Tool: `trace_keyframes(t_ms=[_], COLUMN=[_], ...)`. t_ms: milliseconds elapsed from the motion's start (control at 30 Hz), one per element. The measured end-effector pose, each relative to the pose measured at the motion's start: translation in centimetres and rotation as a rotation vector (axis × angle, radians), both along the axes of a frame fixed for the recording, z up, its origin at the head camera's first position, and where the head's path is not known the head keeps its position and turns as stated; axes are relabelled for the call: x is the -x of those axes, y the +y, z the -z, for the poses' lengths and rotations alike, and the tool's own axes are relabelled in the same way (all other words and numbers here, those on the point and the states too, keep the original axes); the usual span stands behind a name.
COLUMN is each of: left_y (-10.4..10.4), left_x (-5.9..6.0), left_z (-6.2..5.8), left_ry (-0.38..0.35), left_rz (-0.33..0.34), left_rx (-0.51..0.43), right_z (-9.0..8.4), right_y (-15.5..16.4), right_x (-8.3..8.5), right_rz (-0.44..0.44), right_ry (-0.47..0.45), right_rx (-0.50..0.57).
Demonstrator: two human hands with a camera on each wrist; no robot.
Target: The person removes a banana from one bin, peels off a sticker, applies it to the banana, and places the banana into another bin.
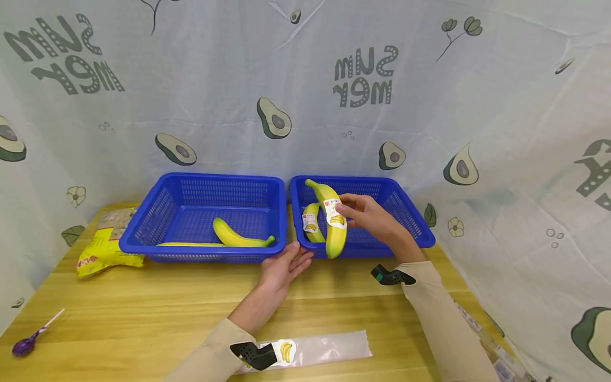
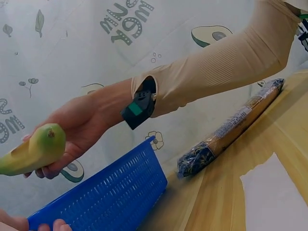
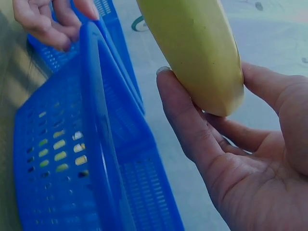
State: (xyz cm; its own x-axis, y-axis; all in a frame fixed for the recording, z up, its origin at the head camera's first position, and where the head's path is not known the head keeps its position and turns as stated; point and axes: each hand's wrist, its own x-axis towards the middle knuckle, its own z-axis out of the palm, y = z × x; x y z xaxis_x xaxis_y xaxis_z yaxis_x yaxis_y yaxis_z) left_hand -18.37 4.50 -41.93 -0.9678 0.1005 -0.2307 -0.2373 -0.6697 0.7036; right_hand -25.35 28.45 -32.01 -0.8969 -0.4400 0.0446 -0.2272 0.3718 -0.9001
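Observation:
My right hand [image 1: 365,215] pinches a yellow banana [image 1: 336,243] between thumb and fingers, above the left part of the right blue basket [image 1: 382,185]. A white label with a banana picture is on the banana, whose greenish lower end overlaps the basket's front rim in the head view. Inside that basket lies another labelled banana [image 1: 312,232]. My left hand [image 1: 279,273] grips the right basket's front left corner, thumb at the rim and fingertips at the outer wall. The left blue basket [image 1: 205,178] stands beside it, with yellow bananas [image 1: 238,237] along its front wall.
A yellow bag [image 1: 107,244] leans by the left basket. A purple-wrapped lollipop [image 1: 24,346] lies at the table's left. Near the front is a clear strip of packaging [image 1: 334,348] with a banana label. A long printed package [image 2: 231,127] lies at the right edge. A patterned curtain [image 1: 219,79] hangs behind.

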Motion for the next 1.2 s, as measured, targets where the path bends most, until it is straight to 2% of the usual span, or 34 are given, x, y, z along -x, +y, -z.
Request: trace_keyframes(t_ms=[200,467,833,1200], left_y=[0.4,0.7,0.8,0.6], left_x=[-0.1,0.1,0.4,0.4], left_z=[-0.1,-0.3,-0.5,-0.5], left_ry=[0.000,-0.016,-0.048,-0.037], left_rz=[0.004,-0.025,-0.041,-0.018], left_rx=[-0.029,-0.065,-0.129,-0.117], right_z=[0.1,0.7,1.9,2.5], right_y=[0.1,0.6,1.2,2.1], right_x=[1.8,4.1,6.3,8.5], right_rz=[0.024,0.065,0.046,0.033], right_ry=[-0.022,-0.069,-0.135,-0.253], right_rx=[-0.025,-0.033,-0.017,-0.041])
